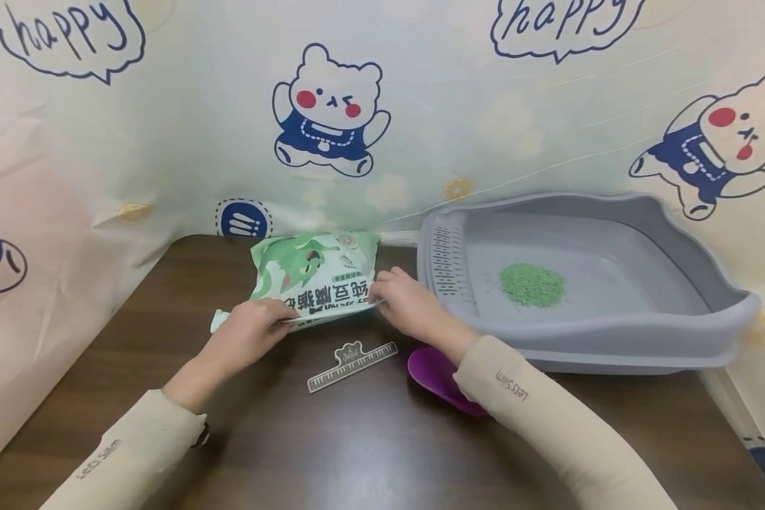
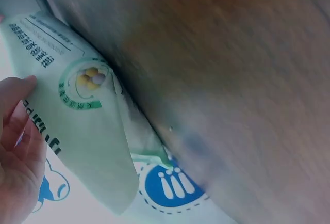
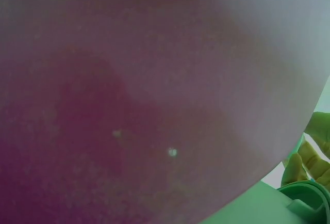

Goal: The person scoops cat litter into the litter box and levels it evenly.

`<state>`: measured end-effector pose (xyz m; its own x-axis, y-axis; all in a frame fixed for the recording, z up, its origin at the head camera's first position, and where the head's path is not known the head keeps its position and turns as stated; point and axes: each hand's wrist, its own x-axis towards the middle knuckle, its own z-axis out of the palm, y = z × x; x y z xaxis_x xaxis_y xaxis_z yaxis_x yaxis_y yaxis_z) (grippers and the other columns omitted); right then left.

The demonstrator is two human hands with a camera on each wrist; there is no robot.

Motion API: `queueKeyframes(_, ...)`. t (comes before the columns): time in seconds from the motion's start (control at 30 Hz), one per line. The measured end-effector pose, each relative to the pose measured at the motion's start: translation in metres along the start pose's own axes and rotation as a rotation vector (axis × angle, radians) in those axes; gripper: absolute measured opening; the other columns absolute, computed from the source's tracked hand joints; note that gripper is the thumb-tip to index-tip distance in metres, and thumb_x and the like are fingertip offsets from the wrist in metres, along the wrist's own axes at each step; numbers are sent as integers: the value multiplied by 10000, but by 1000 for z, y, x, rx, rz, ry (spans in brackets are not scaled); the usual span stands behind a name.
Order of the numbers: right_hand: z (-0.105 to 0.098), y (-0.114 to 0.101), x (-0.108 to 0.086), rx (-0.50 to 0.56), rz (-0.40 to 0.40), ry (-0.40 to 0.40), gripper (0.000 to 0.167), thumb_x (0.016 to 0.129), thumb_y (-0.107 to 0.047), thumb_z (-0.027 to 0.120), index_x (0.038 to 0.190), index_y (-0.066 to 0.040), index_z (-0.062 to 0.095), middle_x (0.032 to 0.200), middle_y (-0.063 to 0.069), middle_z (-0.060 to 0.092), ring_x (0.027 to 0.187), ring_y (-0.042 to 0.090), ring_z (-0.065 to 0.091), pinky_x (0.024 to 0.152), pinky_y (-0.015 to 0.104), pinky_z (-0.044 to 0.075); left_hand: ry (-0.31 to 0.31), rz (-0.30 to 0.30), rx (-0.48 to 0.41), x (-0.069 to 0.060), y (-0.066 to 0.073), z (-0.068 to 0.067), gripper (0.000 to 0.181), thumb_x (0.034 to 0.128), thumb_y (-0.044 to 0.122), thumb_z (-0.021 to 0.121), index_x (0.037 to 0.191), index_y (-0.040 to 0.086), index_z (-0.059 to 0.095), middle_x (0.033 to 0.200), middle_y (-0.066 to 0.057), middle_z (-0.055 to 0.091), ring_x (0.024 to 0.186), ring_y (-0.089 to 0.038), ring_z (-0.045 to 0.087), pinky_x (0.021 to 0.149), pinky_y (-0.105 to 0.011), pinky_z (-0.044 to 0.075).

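Note:
A green and white bag of cat litter (image 1: 319, 273) lies on the table at the back, its near edge folded over. My left hand (image 1: 255, 329) pinches the left part of that fold; in the left wrist view the left hand (image 2: 20, 146) has its thumb on the pale green bag (image 2: 87, 126). At the fold's right end, my right hand (image 1: 408, 301) grips the bag. A sealing clip (image 1: 353, 366) with a scalloped handle lies just in front of the bag. Partly under the right forearm is a purple scoop (image 1: 436, 379). A blurred purple surface fills most of the right wrist view.
A grey litter box (image 1: 599, 340) stands on the right of the table, with a slotted ledge on its left side. Inside it is a small pile of green litter (image 1: 532, 285). A printed curtain (image 1: 433, 92) hangs behind and beside the brown table (image 1: 280, 439).

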<state>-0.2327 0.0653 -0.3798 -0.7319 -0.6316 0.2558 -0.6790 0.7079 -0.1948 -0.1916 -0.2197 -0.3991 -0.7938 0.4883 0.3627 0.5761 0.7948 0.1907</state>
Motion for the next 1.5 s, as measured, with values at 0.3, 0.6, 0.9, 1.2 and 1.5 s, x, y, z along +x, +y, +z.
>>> queueKeyframes(0.3, 3, -2, 1, -4, 4, 21, 218, 826, 9, 653, 951, -133, 761, 992, 2, 682, 928, 186, 573, 792, 301, 508, -11, -57, 0, -13, -15, -8, 124, 815, 34, 765, 933, 67, 781, 873, -38, 760, 781, -212, 694, 720, -430, 556)
queueKeyframes(0.6, 5, 1, 2, 39, 18, 34, 229, 818, 15, 646, 946, -133, 766, 970, 6, 688, 873, 195, 550, 765, 309, 481, 5, -118, -2, -33, -38, -20, 114, 780, 21, 794, 871, 88, 780, 829, -13, 749, 742, -165, 668, 706, -423, 556)
queueKeyframes(0.9, 1, -9, 0, 230, -150, -54, 176, 897, -80, 689, 1061, -112, 745, 1066, 13, 681, 1004, 172, 579, 905, 305, 485, 59, -96, -38, -41, -52, -22, 158, 746, 0, 817, 845, 118, 780, 806, 24, 747, 718, -79, 645, 657, -328, 554)
queueKeyframes(1.2, 8, -17, 4, 292, -249, -331, 271, 911, -102, 698, 1177, -52, 709, 1133, 63, 699, 1049, 178, 644, 960, 254, 493, 25, -95, -103, -39, -56, -24, 171, 748, -28, 803, 834, 118, 774, 805, 21, 750, 724, 18, 613, 647, -274, 560)
queueKeyframes(1.5, 23, -17, 13, 228, -244, -462, 347, 893, -141, 730, 1226, -50, 691, 1180, 73, 684, 1121, 180, 619, 1024, 274, 462, -12, -132, -121, -36, -58, -23, 146, 777, 8, 800, 852, 131, 782, 819, 25, 755, 731, -6, 621, 668, -283, 562)
